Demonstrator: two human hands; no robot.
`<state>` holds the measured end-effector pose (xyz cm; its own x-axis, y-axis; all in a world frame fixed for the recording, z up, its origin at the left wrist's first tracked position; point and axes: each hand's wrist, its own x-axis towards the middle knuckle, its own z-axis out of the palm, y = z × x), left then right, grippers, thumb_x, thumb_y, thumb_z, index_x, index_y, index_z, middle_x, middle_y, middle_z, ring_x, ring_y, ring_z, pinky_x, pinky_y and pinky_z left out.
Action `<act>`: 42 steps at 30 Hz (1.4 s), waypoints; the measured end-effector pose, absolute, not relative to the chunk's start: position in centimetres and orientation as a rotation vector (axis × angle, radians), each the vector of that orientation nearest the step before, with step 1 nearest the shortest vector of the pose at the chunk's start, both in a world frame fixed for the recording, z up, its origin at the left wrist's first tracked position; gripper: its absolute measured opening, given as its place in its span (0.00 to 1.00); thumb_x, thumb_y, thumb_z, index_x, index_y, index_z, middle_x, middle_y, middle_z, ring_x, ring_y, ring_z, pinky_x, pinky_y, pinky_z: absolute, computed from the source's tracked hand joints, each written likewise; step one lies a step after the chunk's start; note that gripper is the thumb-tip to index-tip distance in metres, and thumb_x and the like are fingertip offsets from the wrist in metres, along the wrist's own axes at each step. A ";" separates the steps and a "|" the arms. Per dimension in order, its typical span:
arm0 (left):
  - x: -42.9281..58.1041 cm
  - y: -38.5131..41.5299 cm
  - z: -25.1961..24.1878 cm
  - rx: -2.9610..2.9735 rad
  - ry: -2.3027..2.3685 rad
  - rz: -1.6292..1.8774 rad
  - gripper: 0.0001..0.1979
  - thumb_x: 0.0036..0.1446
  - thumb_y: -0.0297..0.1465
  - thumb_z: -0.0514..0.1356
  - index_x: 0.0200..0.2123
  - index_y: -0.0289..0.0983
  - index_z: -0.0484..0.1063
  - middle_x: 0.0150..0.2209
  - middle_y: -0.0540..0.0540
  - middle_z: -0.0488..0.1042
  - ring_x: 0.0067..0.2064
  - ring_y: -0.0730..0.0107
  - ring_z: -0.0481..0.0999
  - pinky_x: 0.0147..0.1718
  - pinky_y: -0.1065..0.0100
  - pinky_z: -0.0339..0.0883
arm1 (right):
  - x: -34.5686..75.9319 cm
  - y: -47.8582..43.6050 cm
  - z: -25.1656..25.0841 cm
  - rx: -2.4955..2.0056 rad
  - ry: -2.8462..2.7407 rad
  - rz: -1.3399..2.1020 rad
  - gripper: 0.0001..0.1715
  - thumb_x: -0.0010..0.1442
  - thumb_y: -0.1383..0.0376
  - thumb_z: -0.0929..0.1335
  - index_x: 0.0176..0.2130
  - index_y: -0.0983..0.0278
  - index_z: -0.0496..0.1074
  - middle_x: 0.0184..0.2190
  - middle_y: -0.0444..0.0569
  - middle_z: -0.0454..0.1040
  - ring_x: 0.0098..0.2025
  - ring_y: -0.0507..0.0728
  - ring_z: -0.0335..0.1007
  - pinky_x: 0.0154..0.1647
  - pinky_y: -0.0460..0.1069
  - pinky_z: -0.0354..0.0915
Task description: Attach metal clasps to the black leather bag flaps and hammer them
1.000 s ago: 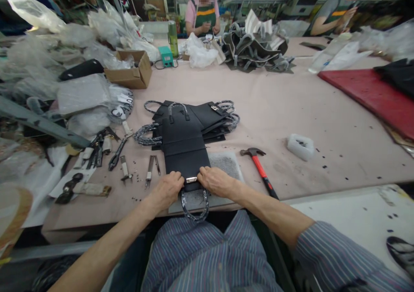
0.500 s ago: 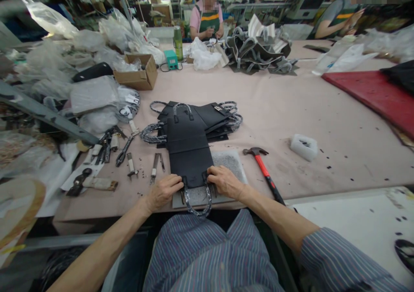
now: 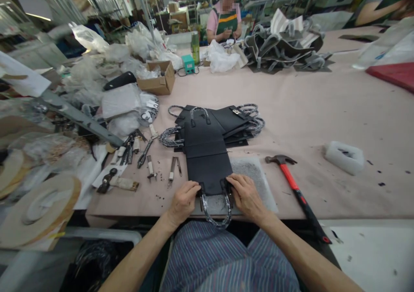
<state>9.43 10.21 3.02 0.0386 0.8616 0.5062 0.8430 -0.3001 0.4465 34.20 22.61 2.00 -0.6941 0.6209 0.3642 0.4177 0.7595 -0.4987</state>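
Note:
A black bag panel (image 3: 208,171) with a plastic-wrapped handle at each end lies flat in front of me. Its near handle (image 3: 217,223) loops over the table edge. My left hand (image 3: 183,200) pinches the panel's near left corner beside one handle tab. At the other tab, on the right corner, the fingers of my right hand (image 3: 247,195) are closed. Beneath the near end is a grey speckled slab (image 3: 258,182). More black bag panels (image 3: 233,121) with wrapped handles are stacked just beyond, partly under this one.
A red-handled claw hammer (image 3: 293,182) lies to the right, with a white foam-like block (image 3: 344,157) farther over. Punches, pliers and a small hammer (image 3: 121,183) sit on the left. A cardboard box (image 3: 158,83) and plastic bags stand behind. One person (image 3: 224,22) sits across the table.
The camera view has swung left, so everything appears farther right. Both hands keep their hold at the panel's near corners, and the panel looks unmoved on the table.

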 end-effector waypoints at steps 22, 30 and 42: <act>-1.0 16.4 5.4 1.095 2.537 -0.037 0.14 0.44 0.40 0.67 0.19 0.39 0.69 0.23 0.37 0.76 0.36 0.44 0.81 0.35 0.57 0.72 | 33.7 22.5 2.4 -0.927 -2.374 0.590 0.23 0.62 0.76 0.61 0.53 0.64 0.71 0.53 0.54 0.72 0.54 0.62 0.64 0.58 0.59 0.60; -0.1 14.6 6.5 0.715 2.120 0.995 0.18 0.42 0.44 0.68 0.29 0.35 0.72 0.26 0.47 0.76 0.27 0.65 0.76 0.26 0.66 0.73 | 34.1 22.7 2.7 -0.914 -2.374 0.621 0.25 0.61 0.76 0.60 0.54 0.64 0.71 0.53 0.55 0.72 0.54 0.62 0.64 0.58 0.59 0.59; 8.0 17.3 4.5 0.934 1.724 1.424 0.16 0.53 0.41 0.67 0.37 0.35 0.73 0.32 0.47 0.79 0.33 0.69 0.79 0.37 0.68 0.73 | 28.3 21.2 8.0 -1.019 -2.878 0.496 0.08 0.66 0.65 0.66 0.42 0.63 0.75 0.42 0.56 0.74 0.46 0.64 0.65 0.47 0.57 0.57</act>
